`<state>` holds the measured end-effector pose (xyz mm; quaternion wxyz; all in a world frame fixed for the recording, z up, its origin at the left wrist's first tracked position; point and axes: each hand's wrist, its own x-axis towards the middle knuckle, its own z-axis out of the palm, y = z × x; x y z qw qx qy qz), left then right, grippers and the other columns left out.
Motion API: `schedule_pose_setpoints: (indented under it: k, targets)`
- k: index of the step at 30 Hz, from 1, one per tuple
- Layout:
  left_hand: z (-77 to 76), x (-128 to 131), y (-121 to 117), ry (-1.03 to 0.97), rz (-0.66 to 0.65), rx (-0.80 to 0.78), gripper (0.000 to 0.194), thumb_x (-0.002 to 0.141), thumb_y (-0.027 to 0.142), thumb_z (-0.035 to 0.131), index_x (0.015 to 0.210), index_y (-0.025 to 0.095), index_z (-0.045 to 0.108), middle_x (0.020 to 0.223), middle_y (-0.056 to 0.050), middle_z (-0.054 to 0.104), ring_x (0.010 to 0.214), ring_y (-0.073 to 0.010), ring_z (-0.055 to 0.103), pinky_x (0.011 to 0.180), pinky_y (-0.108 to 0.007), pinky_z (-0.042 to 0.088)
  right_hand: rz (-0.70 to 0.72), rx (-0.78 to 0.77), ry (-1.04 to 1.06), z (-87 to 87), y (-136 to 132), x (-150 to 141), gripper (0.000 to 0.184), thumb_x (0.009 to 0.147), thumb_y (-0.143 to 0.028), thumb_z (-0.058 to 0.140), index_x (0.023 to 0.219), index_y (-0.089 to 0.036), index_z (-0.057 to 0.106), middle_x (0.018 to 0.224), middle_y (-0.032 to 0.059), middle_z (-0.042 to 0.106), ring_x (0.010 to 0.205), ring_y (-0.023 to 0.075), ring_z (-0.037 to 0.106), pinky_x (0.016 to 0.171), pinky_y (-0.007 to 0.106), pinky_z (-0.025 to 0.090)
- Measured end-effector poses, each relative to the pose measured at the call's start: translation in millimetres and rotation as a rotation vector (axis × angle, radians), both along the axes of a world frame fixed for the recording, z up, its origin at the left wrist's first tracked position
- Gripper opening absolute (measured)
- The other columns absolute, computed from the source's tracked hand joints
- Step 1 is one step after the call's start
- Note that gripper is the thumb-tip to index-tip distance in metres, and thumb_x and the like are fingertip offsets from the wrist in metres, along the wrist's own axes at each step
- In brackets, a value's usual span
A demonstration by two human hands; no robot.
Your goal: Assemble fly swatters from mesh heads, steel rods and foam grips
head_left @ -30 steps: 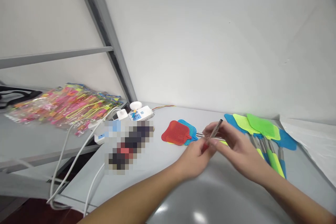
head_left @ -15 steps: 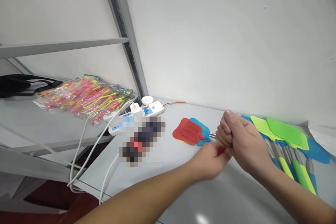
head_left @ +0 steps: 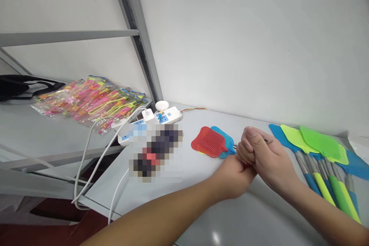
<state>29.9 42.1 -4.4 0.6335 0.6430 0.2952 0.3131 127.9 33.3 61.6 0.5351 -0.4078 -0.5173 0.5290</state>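
My right hand (head_left: 263, 157) is a closed fist with the thumb on top, pressed against my left hand (head_left: 232, 180), whose fingers are also closed. A sliver of a red handle (head_left: 247, 165) shows between them; most of it is hidden. A thin dark piece (head_left: 268, 141) sticks out by my right fingers; I cannot tell what it belongs to. Just left of the hands, a red fly swatter (head_left: 209, 142) overlaps a blue fly swatter (head_left: 226, 138), with a yellow edge below. Metal shafts run behind my right hand, so their far ends are out of sight.
More fly swatters with green (head_left: 321, 142), yellow and blue heads lie to the right. At left are a power strip (head_left: 173, 114) with white cables, a blurred-out object (head_left: 157, 152) and packets of colourful items (head_left: 98, 100) on another shelf. A metal post (head_left: 141, 38) stands behind.
The view has shifted slightly. My hands stay closed together, and less red shows between them. The thin dark piece by my right hand now shows. The swatters lie as before.
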Motion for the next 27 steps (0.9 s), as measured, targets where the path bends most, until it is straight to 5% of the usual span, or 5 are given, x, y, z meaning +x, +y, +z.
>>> schedule_pose_setpoints:
  k: [14,19,22,27]
  targets:
    - [4.8,-0.9,-0.1,0.043,0.015,-0.030,0.017,0.087,0.031,0.055,0.077,0.018,0.054,0.061,0.003,0.041,0.057,-0.0108,0.037,0.054,-0.025,0.035,0.053,-0.028,-0.041,10.8,-2.5,7.5,0.041,0.091,-0.052,0.052,0.065,-0.022,0.044,0.056,-0.0055,0.027,0.051,0.0114,0.030,0.048,0.026,0.028]
    - [3.1,-3.0,3.5,0.078,0.022,-0.146,0.037,0.090,0.049,0.049,0.067,0.020,0.045,0.057,0.005,0.039,0.050,-0.0093,0.035,0.049,-0.024,0.033,0.128,0.077,-0.090,29.2,22.4,23.9,0.061,0.086,-0.074,0.030,0.090,-0.023,0.063,0.075,0.0042,0.053,0.075,0.0204,0.053,0.067,0.034,0.047]
    - [5.2,-3.7,5.7,0.056,-0.011,-0.190,0.041,0.088,0.051,0.051,0.063,0.020,0.044,0.054,0.004,0.040,0.048,-0.0096,0.040,0.050,-0.025,0.038,0.080,0.017,-0.401,26.3,48.3,28.2,0.047,0.090,-0.063,0.039,0.096,-0.023,0.062,0.085,0.0047,0.059,0.083,0.0206,0.056,0.077,0.035,0.046]
    - [10.0,-7.1,3.9,0.096,-0.113,-0.207,0.045,0.088,0.048,0.051,0.055,0.020,0.042,0.049,0.004,0.041,0.045,-0.0097,0.046,0.049,-0.025,0.042,0.267,-0.031,-1.185,2.9,77.8,11.4,0.047,0.075,-0.063,0.061,0.094,-0.021,0.061,0.082,0.0058,0.065,0.073,0.0227,0.058,0.063,0.034,0.041]
